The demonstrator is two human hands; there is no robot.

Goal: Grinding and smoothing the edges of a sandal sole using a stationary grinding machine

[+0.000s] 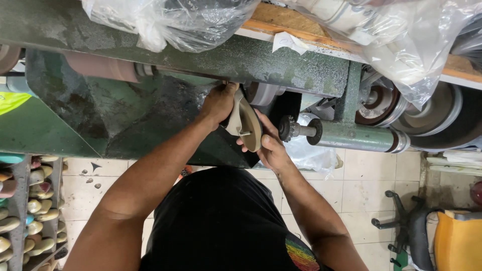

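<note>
Both my hands are on one workpiece: a tan, flat, tapered shoe sole with a small heel block [246, 123], held up against the underside of the long green metal finishing machine [211, 65].

Left hand [218, 103]: fingers curled shut around the upper end of the sole, knuckles close under the machine's edge. The thumb is hidden from me.

Right hand [268, 143]: fingers closed on the lower end, thumb along the sole's edge, palm below it.

Position: the sole stands on edge, nearly upright, its broad face turned to my right. Its top end sits just beside the pale grey sanding wheel [263, 93] on the shaft; I cannot tell whether it touches.

Handling judgement:
- Looks light; two hands are for steadiness, not for weight.
- Appears stiff enough to hold its shape, though a thin sole probably flexes if squeezed mid-span.
- Surface looks matt and dusty, so likely not slippery.
- Best hold is as now, at both ends and along the edges, fingertips clear of the wheel.

Nearby: a small black toothed wheel on a grey spindle [287, 128] just right of my right hand; a brown sanding drum [103, 66] well to the left; clear plastic sheeting [170, 20] above; racks of pale shoe lasts [35, 206] at lower left.
</note>
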